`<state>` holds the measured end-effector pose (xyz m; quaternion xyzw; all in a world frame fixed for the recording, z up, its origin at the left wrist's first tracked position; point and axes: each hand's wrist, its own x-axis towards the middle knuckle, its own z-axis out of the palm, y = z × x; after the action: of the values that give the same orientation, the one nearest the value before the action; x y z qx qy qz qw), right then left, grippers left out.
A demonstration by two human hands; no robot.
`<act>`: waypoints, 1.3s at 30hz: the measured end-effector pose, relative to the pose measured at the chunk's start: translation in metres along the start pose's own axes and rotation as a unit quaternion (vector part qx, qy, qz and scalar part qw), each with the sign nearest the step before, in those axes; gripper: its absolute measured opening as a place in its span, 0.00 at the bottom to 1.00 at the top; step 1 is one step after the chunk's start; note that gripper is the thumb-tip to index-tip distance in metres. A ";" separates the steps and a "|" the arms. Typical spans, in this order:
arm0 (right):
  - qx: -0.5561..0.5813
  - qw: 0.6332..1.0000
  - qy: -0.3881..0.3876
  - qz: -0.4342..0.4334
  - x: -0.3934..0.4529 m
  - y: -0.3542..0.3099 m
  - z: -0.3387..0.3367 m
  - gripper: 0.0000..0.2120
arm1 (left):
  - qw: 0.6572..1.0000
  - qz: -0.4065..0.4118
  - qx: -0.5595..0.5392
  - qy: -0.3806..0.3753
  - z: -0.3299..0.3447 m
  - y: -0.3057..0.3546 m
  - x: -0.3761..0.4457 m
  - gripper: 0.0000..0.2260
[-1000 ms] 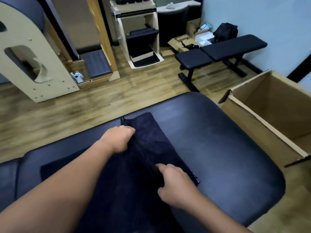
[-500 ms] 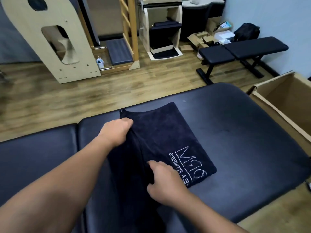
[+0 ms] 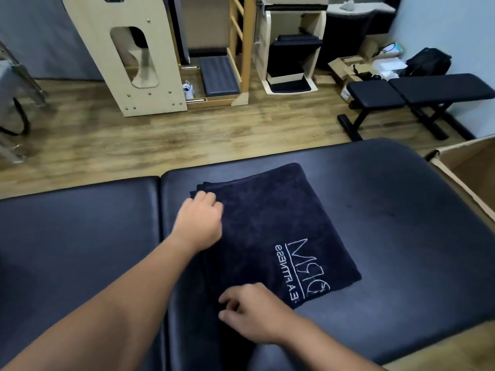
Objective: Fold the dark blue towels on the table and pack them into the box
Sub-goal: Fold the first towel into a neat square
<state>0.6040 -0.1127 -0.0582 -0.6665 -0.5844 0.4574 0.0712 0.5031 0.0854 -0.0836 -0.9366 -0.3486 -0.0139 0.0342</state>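
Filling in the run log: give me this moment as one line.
stage: folding | towel: folded, flat on table | left hand: on far-left corner | right hand: at near edge | box: towel not yet in

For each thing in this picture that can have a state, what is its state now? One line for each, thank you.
towel: folded, lying flat on the table, white lettering facing up.
left hand: curled, resting on the towel's far left corner.
right hand: fingers loosely bent at the towel's near edge; a grip is not clear.
box: open, beside the table's right end; contents hidden.
table: padded, holding one towel.

Left hand (image 3: 199,223) loosely fisted, right hand (image 3: 257,311) fingers (image 3: 227,299) spread, forearms extended
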 end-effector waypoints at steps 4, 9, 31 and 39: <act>-0.153 0.973 0.174 -0.006 -0.001 0.053 -0.019 0.20 | 0.988 0.040 -0.047 -0.140 0.019 0.035 -0.009 0.30; -0.253 0.919 0.239 0.187 -0.023 0.122 -0.047 0.30 | 0.940 -0.200 0.019 -0.276 0.016 0.039 -0.006 0.43; -0.364 0.929 0.018 -0.069 0.027 0.164 -0.138 0.40 | 0.941 -0.061 -0.070 -0.325 0.022 0.146 0.214 0.43; -0.283 0.948 0.144 -0.039 0.078 0.173 -0.186 0.35 | 0.983 -0.127 -0.025 -0.132 0.024 0.114 0.145 0.27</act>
<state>0.8480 -0.0183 -0.1019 -0.6951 -0.6984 0.1694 -0.0189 0.6876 0.0956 -0.1069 -0.8788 -0.4658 0.0967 -0.0378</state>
